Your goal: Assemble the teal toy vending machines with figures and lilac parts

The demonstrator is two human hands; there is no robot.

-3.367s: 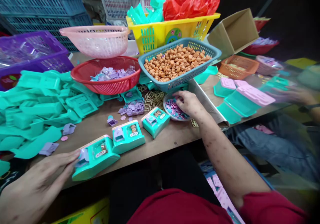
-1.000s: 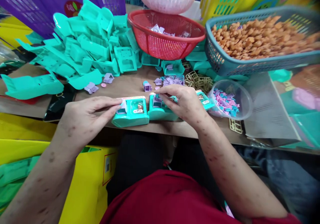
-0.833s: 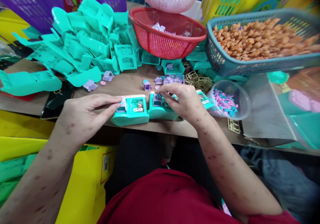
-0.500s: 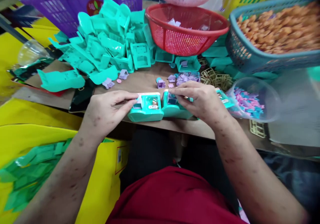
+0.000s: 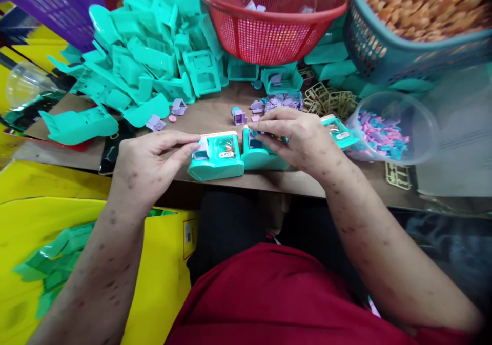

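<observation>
My left hand (image 5: 146, 168) is closed in a pinch at the upper left corner of a teal toy housing (image 5: 217, 171), beside its pale purple insert. What lies between those fingertips is too small to make out. My right hand (image 5: 303, 137) reaches over a second teal housing (image 5: 261, 159) standing just to the right, hiding much of its face. Its thumb and fingers pinch what looks like a small blue piece (image 5: 254, 134) at that housing's upper left. A third teal housing (image 5: 340, 132) with a clear window shows behind the right wrist.
Loose purple parts (image 5: 239, 117) lie beyond the housings. Teal shells (image 5: 142, 53) are heaped at the back left, near a red basket (image 5: 274, 32). A blue-grey basket (image 5: 407, 55) holds orange pieces. A clear tub (image 5: 421, 135) of pink and blue bits stands at right.
The camera view has tilted, so the table's contents sit higher and slightly left. Both hands keep nearly the same places at the two housings, fingers pinched as before.
</observation>
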